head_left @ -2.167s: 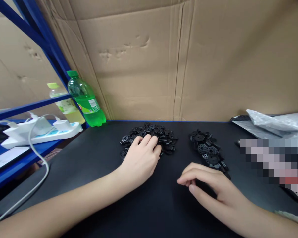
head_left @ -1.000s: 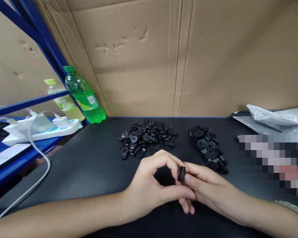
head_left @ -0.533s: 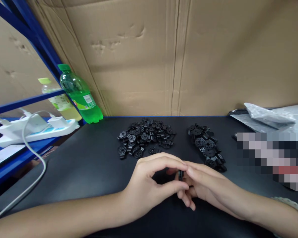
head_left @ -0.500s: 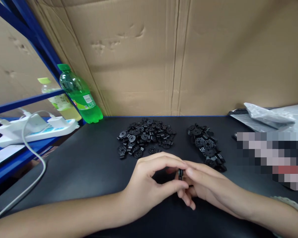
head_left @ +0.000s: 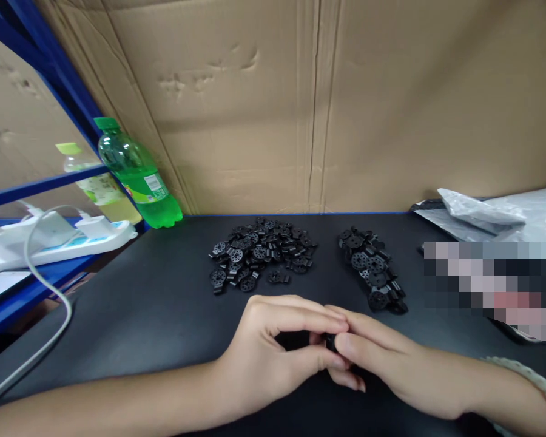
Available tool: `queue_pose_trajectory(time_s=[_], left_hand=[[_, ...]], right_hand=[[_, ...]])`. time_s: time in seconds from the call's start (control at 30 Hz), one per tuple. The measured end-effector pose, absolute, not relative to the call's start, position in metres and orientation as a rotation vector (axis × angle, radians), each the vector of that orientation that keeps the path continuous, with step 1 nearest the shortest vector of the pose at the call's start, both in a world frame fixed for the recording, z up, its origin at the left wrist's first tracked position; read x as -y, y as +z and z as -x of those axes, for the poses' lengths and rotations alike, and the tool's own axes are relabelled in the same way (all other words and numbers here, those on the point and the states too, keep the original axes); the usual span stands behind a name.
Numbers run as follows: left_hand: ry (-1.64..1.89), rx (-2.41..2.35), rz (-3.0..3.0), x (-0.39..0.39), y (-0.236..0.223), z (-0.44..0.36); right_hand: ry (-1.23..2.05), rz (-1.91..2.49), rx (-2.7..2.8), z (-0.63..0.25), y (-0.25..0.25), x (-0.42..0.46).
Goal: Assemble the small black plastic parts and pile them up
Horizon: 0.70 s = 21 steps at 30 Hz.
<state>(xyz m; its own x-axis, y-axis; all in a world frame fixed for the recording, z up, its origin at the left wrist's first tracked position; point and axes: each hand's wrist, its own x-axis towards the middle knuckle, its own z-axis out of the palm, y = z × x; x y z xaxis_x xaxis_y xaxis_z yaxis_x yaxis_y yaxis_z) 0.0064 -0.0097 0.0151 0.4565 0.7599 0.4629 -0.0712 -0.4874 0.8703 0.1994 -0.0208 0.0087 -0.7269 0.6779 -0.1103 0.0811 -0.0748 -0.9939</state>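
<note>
Between both hands' (head_left: 273, 358) (head_left: 391, 358) pinching fingertips sits a small black part (head_left: 331, 342).

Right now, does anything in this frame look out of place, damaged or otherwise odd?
The cardboard wall has dents and creases left of centre, so it looks knocked. The green bottle appears to lean, though lens distortion may cause that. At the right, a pixelated patch hides what lies beneath.
</note>
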Motion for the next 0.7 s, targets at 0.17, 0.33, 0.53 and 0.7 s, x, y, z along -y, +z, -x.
queue_pose_trajectory(time_s=[0.17,0.33,0.53,0.7], left_hand=[[1.082,-0.617,-1.622,0.009,0.013,-0.009],[1.005,-0.676,-1.498,0.008,0.007,-0.009],[0.963,-0.692,-1.326,0.005,0.008,-0.009],[1.037,-0.751,-1.207,0.000,0.013,-0.002]], right_hand=[[1.949,0.727,1.727,-0.198,0.005,0.016],[2.047,0.619,1.657,-0.197,0.000,0.008],[2.139,0.576,1.563,-0.199,-0.004,0.006],[2.235,0.580,1.355,-0.201,0.000,0.008]])
